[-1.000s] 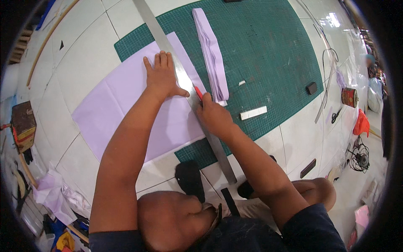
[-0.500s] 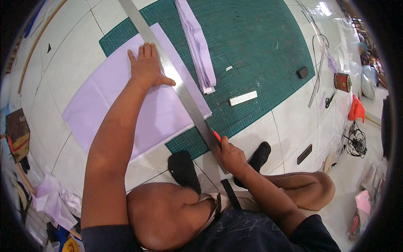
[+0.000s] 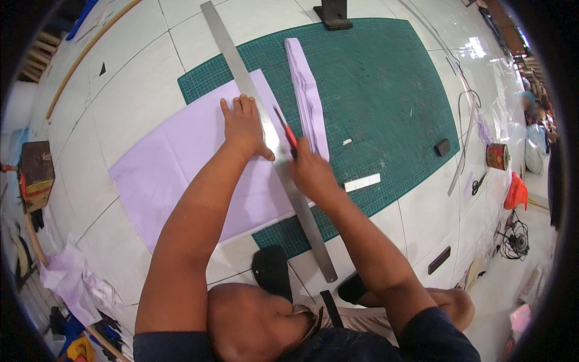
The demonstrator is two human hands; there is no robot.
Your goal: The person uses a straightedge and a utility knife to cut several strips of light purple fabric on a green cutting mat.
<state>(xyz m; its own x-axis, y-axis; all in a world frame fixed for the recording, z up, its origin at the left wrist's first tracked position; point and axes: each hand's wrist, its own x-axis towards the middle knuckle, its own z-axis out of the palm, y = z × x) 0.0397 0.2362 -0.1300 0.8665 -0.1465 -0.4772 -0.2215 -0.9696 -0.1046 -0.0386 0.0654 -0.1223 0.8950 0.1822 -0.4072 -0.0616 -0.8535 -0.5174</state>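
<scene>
A folded stack of lilac fabric [image 3: 175, 175] lies partly over a green cutting mat [image 3: 386, 90], with a long steel ruler [image 3: 313, 241] laid across it near its right edge. My left hand [image 3: 243, 130] lies flat with spread fingers on the fabric, its thumb and fingertips reaching onto the ruler. In my right hand [image 3: 313, 172] is a red utility knife [image 3: 289, 136], its thin blade pointing away from me. The knife is just right of the ruler, above the fabric's right edge; whether the blade touches is unclear. A narrow folded lilac strip [image 3: 306, 93] lies to its right.
On the mat are a white bar-shaped piece [image 3: 362, 182], a small white scrap [image 3: 347, 142] and a black block [image 3: 442, 147]. A dark stand [image 3: 333, 15] is at its far edge. Scissors [image 3: 479, 183] and a round tin [image 3: 497, 156] stand right, on white tiles.
My right hand has carried the utility knife away from me along the ruler, from its near end to beside my left hand. The left hand still presses the fabric; the view has shifted.
</scene>
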